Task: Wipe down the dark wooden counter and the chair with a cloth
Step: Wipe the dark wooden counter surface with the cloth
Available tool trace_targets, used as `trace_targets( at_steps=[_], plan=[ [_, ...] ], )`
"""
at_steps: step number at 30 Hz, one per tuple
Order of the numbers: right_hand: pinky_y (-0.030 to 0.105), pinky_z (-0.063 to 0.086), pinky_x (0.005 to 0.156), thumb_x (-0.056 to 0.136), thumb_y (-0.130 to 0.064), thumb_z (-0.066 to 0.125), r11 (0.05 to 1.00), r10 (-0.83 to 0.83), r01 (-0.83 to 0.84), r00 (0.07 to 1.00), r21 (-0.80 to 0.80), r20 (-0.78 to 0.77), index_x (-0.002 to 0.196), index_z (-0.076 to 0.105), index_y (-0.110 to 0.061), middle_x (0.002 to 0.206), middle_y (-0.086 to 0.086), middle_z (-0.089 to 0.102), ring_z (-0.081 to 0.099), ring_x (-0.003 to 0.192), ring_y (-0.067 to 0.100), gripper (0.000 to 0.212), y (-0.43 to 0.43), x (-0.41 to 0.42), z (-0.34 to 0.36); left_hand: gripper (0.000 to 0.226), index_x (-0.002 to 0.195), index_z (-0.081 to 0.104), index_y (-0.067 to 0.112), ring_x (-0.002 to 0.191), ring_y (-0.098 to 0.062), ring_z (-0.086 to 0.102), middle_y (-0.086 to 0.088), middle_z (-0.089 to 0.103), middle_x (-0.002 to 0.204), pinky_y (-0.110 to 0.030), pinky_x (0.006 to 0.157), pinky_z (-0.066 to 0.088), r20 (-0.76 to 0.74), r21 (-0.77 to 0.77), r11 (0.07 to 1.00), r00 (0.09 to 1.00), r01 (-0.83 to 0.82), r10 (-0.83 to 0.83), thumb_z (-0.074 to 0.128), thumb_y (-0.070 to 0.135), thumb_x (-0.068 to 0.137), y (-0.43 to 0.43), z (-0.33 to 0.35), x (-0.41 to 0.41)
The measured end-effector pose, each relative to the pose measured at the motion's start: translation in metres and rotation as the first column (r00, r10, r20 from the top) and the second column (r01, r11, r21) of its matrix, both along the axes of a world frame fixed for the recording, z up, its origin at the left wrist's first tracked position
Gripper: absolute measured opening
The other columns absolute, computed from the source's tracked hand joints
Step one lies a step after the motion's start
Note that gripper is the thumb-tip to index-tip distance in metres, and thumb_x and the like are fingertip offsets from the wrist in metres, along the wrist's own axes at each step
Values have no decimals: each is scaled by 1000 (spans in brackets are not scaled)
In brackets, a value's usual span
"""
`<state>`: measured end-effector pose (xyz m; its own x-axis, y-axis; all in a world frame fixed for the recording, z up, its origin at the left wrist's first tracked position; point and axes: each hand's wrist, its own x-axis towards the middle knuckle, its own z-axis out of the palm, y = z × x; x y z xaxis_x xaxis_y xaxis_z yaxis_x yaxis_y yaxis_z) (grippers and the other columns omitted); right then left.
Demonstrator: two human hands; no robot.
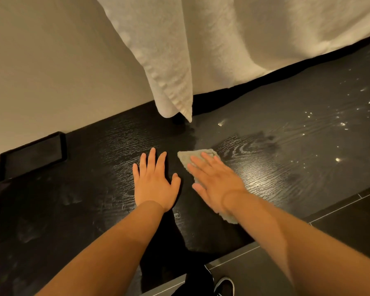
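Observation:
The dark wooden counter (286, 159) runs across the view, its grain showing pale streaks and shiny wet spots at the right. A small grey-green cloth (185, 157) lies flat on it near the middle. My right hand (214, 182) presses down on the cloth with straight, spread fingers; the cloth's corners show beyond my fingertips and under my wrist. My left hand (154, 182) rests flat on the bare counter just left of the cloth, fingers straight. No chair is in view.
A white towel (171, 67) hangs down to the counter's back edge, its corner close above the surface. A black rectangular tray (32, 154) sits at the left by the beige wall. Dark floor tiles (340, 227) and a shoe (223, 286) show below the front edge.

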<state>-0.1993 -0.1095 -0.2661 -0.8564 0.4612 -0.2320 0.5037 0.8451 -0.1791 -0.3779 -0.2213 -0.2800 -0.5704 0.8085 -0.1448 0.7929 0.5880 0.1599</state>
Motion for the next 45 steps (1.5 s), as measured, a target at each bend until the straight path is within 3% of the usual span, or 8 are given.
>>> trace_targets(
  at_steps=[6,13,20,25,28,35,42,45],
  plan=[
    [53,18,126,106,-52,16,910,-399,403,915,93,-58,159,33,-14,165,12,32,22,154,39,68,51,2,0,76,163,21,33,161,-27,-1,1,5,175,-53,130,3,-3,-1,1000,1000,-2,2,32,61,93,1,1,0],
    [40,-9,127,100,-55,2,999,4,-6,1000,-52,-22,165,12,-26,173,-3,4,-6,159,24,72,5,-19,2,79,166,14,34,161,-27,-6,1,-1,176,-54,130,1,-4,-26,1000,1000,10,-10,29,62,94,1,0,0],
    [49,16,128,105,-51,18,918,-379,389,919,82,-109,158,33,-13,165,13,31,23,154,37,67,56,-12,-9,76,165,16,36,161,-27,-4,1,1,176,-53,130,1,2,-21,1000,1000,2,-2,32,61,95,2,1,0],
    [47,4,129,103,-56,9,999,-44,44,998,8,-40,164,19,-20,172,5,13,2,159,31,72,5,-28,-8,80,166,13,35,161,-27,-6,1,-2,176,-54,130,0,-1,-32,999,1000,9,-9,25,63,92,2,0,-1],
    [46,13,129,104,-54,20,1000,26,-25,995,5,-96,162,31,-20,168,6,27,16,157,30,68,30,-37,-11,79,166,13,35,161,-27,-7,1,-2,176,-53,130,0,1,-22,1000,1000,7,-7,26,62,92,1,0,0],
    [53,18,126,102,-54,9,897,-426,433,901,87,-85,159,31,-13,166,15,28,20,153,41,73,98,-18,-11,76,165,16,36,161,-27,-6,2,0,176,-52,130,-1,10,-14,1000,1000,-1,1,34,60,95,2,0,0],
    [49,16,128,106,-51,22,1000,-20,18,987,-12,-160,159,37,-19,167,7,29,18,157,31,64,33,-52,-14,78,165,16,34,161,-27,-6,1,-1,176,-53,130,0,-5,-21,1000,1000,1,-1,32,61,94,3,-1,0],
    [49,15,128,105,-53,21,999,-21,25,992,37,-122,162,29,-20,167,9,29,19,156,34,66,71,-59,-19,77,165,16,35,161,-27,-6,1,-1,176,-52,130,-1,-2,-20,1000,1000,-3,3,34,60,94,3,-1,0]
  ],
)
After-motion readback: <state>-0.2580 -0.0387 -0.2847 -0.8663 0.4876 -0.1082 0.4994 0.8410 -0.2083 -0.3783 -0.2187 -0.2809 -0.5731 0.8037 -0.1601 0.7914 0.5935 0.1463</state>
